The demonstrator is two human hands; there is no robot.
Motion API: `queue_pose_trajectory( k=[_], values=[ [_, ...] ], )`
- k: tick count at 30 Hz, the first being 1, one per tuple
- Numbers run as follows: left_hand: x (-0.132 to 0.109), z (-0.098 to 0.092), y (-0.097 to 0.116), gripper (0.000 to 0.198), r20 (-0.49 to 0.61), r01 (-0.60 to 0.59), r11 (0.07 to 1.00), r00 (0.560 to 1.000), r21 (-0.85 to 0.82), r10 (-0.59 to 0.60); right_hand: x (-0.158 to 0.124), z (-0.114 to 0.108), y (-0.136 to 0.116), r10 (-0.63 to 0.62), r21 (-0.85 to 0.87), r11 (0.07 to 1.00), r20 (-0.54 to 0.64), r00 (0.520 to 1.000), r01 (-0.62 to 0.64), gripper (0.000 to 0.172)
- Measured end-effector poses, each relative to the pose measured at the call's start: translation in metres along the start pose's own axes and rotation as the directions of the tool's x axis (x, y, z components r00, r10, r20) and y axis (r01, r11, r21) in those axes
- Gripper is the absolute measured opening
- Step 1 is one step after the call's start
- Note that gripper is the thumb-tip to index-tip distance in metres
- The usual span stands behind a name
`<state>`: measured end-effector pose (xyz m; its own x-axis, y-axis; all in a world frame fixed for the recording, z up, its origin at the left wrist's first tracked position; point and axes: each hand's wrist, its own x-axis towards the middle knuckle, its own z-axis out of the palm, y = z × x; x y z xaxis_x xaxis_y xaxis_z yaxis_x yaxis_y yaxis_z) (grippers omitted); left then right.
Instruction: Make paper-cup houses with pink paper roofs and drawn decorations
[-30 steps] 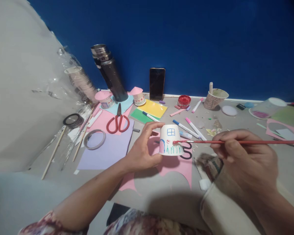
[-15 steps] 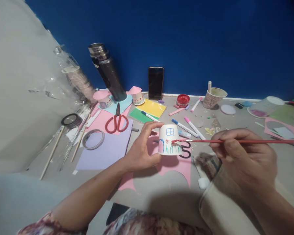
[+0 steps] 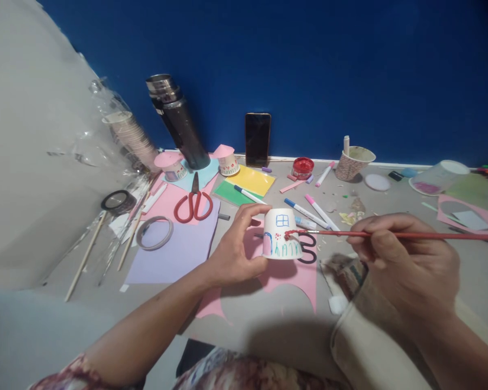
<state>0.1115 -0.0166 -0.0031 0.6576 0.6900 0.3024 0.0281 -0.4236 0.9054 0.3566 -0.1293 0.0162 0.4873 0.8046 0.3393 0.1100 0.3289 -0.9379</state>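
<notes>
Between thumb and fingers, my left hand [image 3: 238, 246] grips an upside-down white paper cup [image 3: 283, 221]. The cup carries a drawn blue window, a pink door outlined in blue, green stems and small red dots. My right hand [image 3: 406, 265] pinches a thin red paintbrush [image 3: 337, 233], held nearly level. Its red-coated bristles meet the cup's side just right of the dots. Behind the cup, part of a dark-handled pair of scissors [image 3: 309, 249] shows on pink paper [image 3: 288, 276]. An open pot of red paint [image 3: 303, 168] stands farther back.
Two small cup houses with pink cone roofs [image 3: 226, 151] stand near a dark flask [image 3: 183, 127]. Red-handled scissors [image 3: 194, 203], a tape roll [image 3: 155, 233] and purple paper [image 3: 174, 265] lie left. Markers [image 3: 307, 213] lie behind the cup. A phone [image 3: 257, 140] leans on the blue wall.
Both hands stay almost still, with the brush tip still at the cup's side. The view has shifted very slightly; nothing was taken up or let go.
</notes>
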Motion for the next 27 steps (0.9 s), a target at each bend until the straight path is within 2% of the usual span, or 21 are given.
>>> queue_pose_trajectory(
  k=[5,14,21,27],
  values=[
    [-0.0003,0.0007,0.0000,0.082,-0.012,0.005,1.000,1.000,-0.012,-0.005,0.0001,-0.0009,0.0000,0.041,-0.005,0.999,-0.012,0.999,-0.041,0.015],
    [0.0006,0.0003,-0.0010,0.082,-0.001,0.009,1.000,1.000,-0.004,-0.009,0.0008,-0.0015,0.0015,0.013,0.008,1.000,-0.021,1.000,-0.013,0.011],
    [-0.0005,0.0002,-0.0032,0.083,0.011,-0.003,1.000,1.000,0.012,0.003,-0.0005,-0.0019,0.0020,0.049,-0.023,0.999,-0.012,0.999,-0.049,0.013],
    [0.0003,0.0000,-0.0026,0.082,-0.022,0.005,1.000,1.000,-0.004,-0.005,0.0013,0.0006,-0.0042,0.065,0.074,0.995,-0.062,0.996,-0.061,0.014]
  ],
)
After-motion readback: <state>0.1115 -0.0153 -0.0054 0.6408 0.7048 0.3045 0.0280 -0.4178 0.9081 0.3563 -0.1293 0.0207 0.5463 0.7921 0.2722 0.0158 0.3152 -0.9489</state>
